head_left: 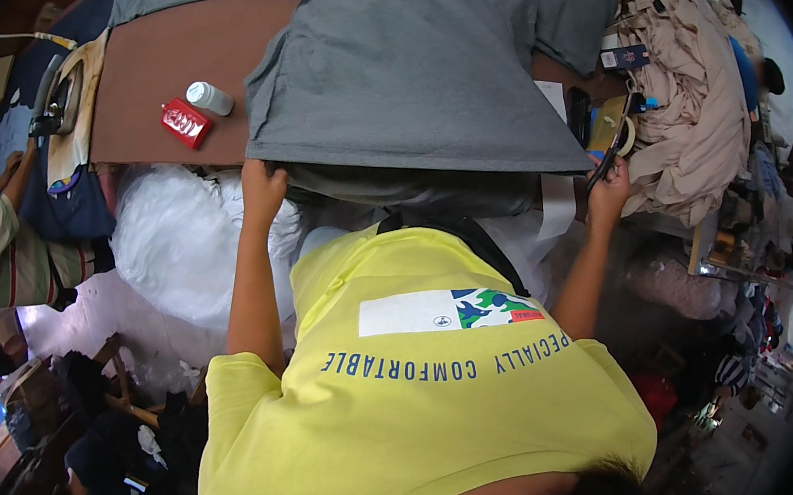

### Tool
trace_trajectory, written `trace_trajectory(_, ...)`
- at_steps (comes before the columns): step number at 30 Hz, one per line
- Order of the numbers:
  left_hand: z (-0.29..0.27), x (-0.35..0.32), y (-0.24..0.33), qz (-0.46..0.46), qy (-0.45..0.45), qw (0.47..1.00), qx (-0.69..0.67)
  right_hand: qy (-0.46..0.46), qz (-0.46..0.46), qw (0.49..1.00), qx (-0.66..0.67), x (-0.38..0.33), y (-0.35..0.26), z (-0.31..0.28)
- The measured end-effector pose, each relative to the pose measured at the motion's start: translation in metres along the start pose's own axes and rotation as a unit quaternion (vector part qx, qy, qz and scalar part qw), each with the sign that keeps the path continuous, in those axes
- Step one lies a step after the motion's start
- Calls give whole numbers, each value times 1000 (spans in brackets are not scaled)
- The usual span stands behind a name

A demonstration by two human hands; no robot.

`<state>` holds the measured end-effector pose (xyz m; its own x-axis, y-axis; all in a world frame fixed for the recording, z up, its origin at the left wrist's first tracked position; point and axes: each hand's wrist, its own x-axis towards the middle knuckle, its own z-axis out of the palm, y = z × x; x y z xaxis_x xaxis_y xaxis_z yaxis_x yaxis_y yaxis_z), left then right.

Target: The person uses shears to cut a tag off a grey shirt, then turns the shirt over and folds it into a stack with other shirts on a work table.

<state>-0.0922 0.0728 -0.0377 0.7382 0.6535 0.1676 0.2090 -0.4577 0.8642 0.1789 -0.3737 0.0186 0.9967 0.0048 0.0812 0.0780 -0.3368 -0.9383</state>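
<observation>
A dark grey T-shirt point(406, 70) lies spread on the brown tabletop, its near hem hanging over the front edge. My left hand point(262, 186) is closed on the left corner of that hem. At the hem's right corner is my right hand point(608, 189), its fingers closed round dark scissors point(613, 156) with the blades pointing away from me. The cloth corner meets these fingers; whether they pinch it too I cannot tell. Just beyond the right hand are a tape roll point(626, 135) and a black case-like object point(579, 115).
A red packet point(185, 123) and a white bottle point(209, 99) stand on the brown tabletop point(141, 66). Beige cloth point(677, 88) is heaped at right, beside a dark blue box point(625, 57). White plastic bags point(176, 243) sit below the table. At left, a co-worker in a striped shirt point(5, 248) handles an iron.
</observation>
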Motion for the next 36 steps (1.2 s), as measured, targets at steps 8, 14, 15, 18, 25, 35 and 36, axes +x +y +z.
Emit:
trace_trajectory(8, -5, -12, -14, -15, -9, 994, -107, 43, 87, 991, 90, -16, 28, 2)
trace_trajectory(14, -46, 18, 27, 208, -124, 933, 264, -82, 173, 975, 109, 0, -21, 1)
trace_trajectory(15, -50, 32, 33, 164, -159, 944, 238, -115, 181, 970, 113, 10, -27, 4)
trace_trajectory(18, -45, 79, 38, 48, -228, 963, 133, -171, 189, 958, 132, 51, -26, 20)
trace_trajectory(25, -27, 129, 19, -42, -242, 966, 84, -181, 189, 952, 161, 84, -20, 53)
trace_trajectory(35, -21, 126, 6, -83, -268, 960, 17, -181, 240, 913, 275, 72, -14, 49)
trace_trajectory(36, -21, 127, 6, -84, -267, 960, 12, -219, 232, 903, 288, 75, -14, 47)
